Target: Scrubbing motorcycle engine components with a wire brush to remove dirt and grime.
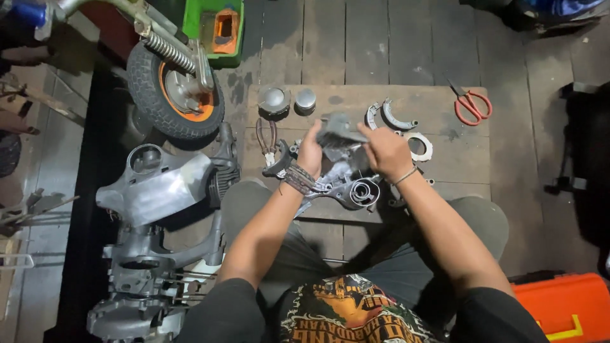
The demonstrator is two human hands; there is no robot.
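Nearest the camera, we note our two forearms reaching forward over our knees. Our left hand [310, 152] and right hand [384, 151] are both clamped on a grey rag [337, 132], held above a metal engine casing [346, 185] on the cardboard sheet [445, 159]. Red scissors [471, 105] lie well apart; two pistons [289, 100] sit beyond the hands.

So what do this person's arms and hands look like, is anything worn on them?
Both hands are bare, no gloves. The left hand has a stack of dark, beaded-looking bracelets at the wrist; the right hand has one thin pale band. The forearms are uncovered, with short black sleeves ending near the elbows. No rings that I can make out.
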